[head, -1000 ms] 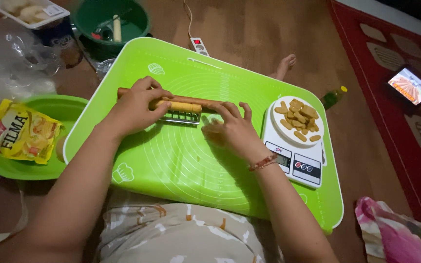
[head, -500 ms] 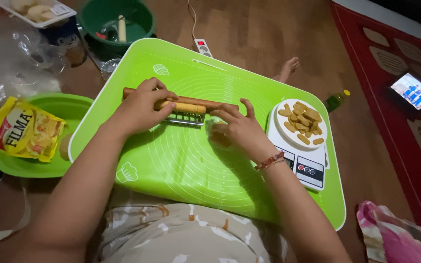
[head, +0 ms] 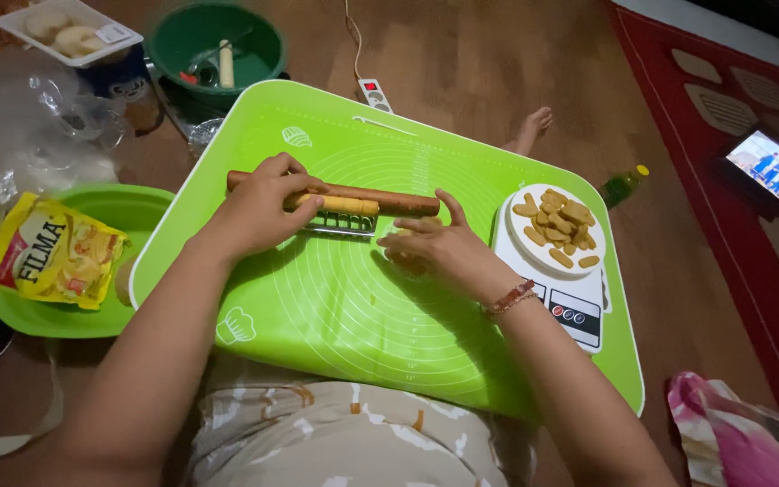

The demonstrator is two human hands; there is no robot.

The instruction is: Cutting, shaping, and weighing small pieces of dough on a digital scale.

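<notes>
Dough is what our hands are busy with, and we go from the biggest thing down. Our bright green baking mat (head: 344, 307) covers the low surface in front of us on the wooden floor (head: 462, 63). At nine o'clock of the mat lies a green plate (head: 142, 209) carrying a yellow pouch (head: 51, 257); at eleven o'clock stands a dark green bowl (head: 268, 45) with a few small utensils inside, and beyond it a white tray (head: 101, 41) of pale lumps. At three o'clock, on the mat's edge, sits a white kitchen scale (head: 579, 311) whose round pan holds a heap of small shaped golden pieces (head: 556, 225). A brown rolling pin (head: 398, 200) lies across the mat near twelve o'clock. Just in front of it our left hand (head: 259, 212) closes over a metal fork (head: 340, 223) with a yellowish handle, pinning it flat to the mat. Our right hand (head: 435, 248) rests at the fork's three o'clock, fingers curled loosely downward over a small bit of dough (head: 407, 264), which is mostly hidden beneath the palm; we cannot tell its shape.

We judge the work well under way: a good pile is already shaped on the scale, one piece is in hand, and how much raw dough remains we cannot tell.
</notes>
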